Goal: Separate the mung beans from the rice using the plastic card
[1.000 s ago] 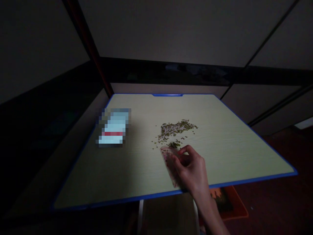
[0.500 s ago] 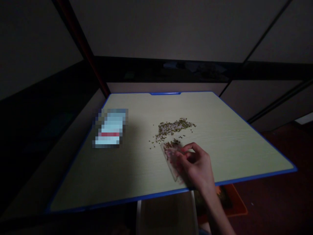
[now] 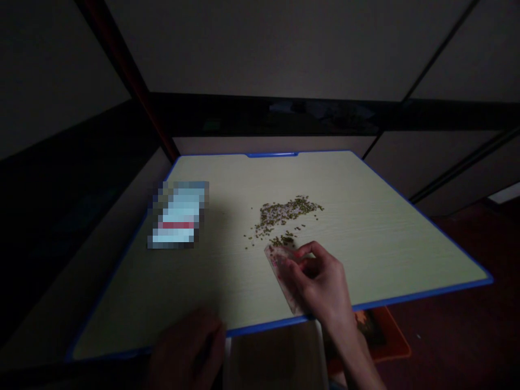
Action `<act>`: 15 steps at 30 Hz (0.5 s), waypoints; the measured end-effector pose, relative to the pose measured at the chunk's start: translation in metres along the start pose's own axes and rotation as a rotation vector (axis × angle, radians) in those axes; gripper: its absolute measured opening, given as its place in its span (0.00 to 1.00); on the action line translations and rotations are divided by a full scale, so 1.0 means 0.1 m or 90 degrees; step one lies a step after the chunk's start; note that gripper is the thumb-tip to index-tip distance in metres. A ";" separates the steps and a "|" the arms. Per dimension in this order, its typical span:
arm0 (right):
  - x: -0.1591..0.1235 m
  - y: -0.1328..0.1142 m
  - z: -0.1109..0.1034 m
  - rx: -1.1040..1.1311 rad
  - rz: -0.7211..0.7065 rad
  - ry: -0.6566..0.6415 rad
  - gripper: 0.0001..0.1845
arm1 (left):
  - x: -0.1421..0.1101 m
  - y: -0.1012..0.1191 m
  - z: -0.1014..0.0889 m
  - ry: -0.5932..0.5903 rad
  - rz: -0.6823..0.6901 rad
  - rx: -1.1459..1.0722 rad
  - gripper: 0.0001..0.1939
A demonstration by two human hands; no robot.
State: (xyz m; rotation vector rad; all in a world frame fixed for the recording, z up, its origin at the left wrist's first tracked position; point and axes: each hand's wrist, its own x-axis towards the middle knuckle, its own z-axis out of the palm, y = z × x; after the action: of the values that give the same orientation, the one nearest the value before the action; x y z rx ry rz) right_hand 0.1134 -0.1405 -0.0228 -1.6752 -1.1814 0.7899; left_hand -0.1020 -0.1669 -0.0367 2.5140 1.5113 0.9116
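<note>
My right hand (image 3: 320, 279) pinches a small clear plastic bag (image 3: 286, 284) between thumb and fingers, low over the table. Just beyond the bag's far end lies a small cluster of greenish-brown grains (image 3: 283, 239). Farther back, a larger spread of the same grains (image 3: 286, 211) is mixed with paler bits; their exact kind is too small to tell. My left hand (image 3: 189, 346) is at the table's near edge on the left, dark and blurred, its fingers seeming curled. Whether it holds anything does not show.
A pale wood-grain table (image 3: 345, 184) with a blue rim carries everything. A pixelated phone-like screen (image 3: 179, 214) stands at its left side. Below the near edge is a pale-rimmed bin (image 3: 320, 352). Dark panels rise behind, and an orange-edged mat (image 3: 400, 346) lies on the floor.
My left hand has come into view at the lower left. My right hand and the bag have shifted slightly toward me, and the grains by the bag's far end show more clearly.
</note>
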 end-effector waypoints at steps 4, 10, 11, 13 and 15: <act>0.03 0.01 -0.02 -0.012 0.004 0.013 0.07 | 0.33 0.04 -0.01 -0.149 -0.136 -0.125 0.16; 0.03 0.04 -0.05 -0.016 0.013 0.020 0.10 | 0.43 -0.03 0.03 -0.235 -0.242 -0.199 0.21; 0.04 0.04 -0.05 -0.018 0.014 0.022 0.10 | 0.43 -0.04 0.02 -0.237 -0.259 -0.215 0.21; 0.04 0.04 -0.05 -0.023 0.020 0.027 0.10 | 0.43 -0.06 0.01 -0.238 -0.289 -0.237 0.22; 0.05 0.03 -0.05 -0.023 0.028 0.028 0.10 | 0.43 -0.05 0.00 -0.238 -0.310 -0.244 0.23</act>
State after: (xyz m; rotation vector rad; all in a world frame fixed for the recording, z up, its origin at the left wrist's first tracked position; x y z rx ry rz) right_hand 0.1204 -0.1380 -0.0239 -1.7443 -1.1383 0.7596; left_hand -0.0915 -0.1283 -0.0189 1.8045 1.5374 0.5492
